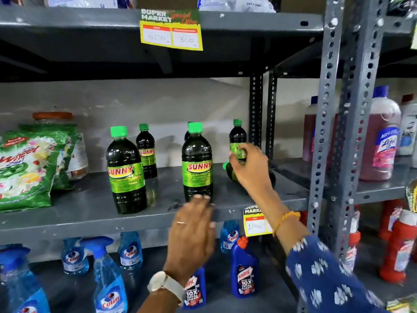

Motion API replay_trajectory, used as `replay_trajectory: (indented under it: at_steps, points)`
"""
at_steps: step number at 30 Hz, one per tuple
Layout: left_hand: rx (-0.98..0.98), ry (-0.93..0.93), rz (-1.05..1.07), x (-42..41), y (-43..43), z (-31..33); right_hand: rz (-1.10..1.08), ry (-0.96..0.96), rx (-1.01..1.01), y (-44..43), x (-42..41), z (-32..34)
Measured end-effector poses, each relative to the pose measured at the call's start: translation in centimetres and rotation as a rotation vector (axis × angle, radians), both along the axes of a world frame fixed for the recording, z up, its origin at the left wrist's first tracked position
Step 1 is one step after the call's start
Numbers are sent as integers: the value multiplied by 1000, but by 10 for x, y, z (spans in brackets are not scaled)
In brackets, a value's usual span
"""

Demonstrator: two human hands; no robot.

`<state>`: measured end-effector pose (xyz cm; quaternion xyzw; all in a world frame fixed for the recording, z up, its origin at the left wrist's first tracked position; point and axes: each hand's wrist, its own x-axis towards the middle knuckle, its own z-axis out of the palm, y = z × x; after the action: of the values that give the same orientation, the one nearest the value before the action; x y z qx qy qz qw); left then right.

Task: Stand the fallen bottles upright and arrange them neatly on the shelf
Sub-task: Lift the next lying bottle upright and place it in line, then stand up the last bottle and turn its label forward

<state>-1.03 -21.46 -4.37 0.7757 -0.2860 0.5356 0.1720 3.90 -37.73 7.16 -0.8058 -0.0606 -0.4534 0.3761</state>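
Note:
Several dark Sunny bottles with green caps and green labels stand on the grey middle shelf (90, 206). One stands front left (126, 172), one behind it (146, 152), and one front middle (197, 163) with another mostly hidden behind it. My right hand (250, 168) grips the label of the upright back right bottle (237, 135). A fallen bottle (228, 169) lies on its side under that hand, cap pointing left, mostly hidden. My left hand (191, 227) hovers at the shelf's front edge below the front middle bottle, fingers apart and holding nothing.
Green Wheel detergent bags (29, 168) and a jar fill the shelf's left end. A perforated steel upright (343, 123) bounds the right side, with Lizol bottles (381, 141) beyond. Colin sprays (108, 279) and Harpic bottles (244, 269) stand on the lower shelf.

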Motion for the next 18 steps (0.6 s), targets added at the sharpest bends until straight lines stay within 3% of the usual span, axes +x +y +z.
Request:
replay_trajectory:
  at_steps: [2, 6, 8, 10, 13, 18]
  points:
    - [118, 31, -71, -1, -33, 9, -119, 244, -240, -10, 16, 15]
    - [96, 244, 93, 9, -69, 30, -295, 680, -587, -17, 40, 13]
    - [112, 304, 154, 15, -72, 29, -399, 715, -669, -25, 49, 4]
    - [143, 333, 192, 16, -72, 26, -461, 630, -684, -36, 54, -2]
    - [126, 341, 196, 18, -73, 22, -308, 462, -488, -54, 58, -6]
    - [91, 319, 174, 23, -75, 21, 313, 256, 166, -78, 48, -18]
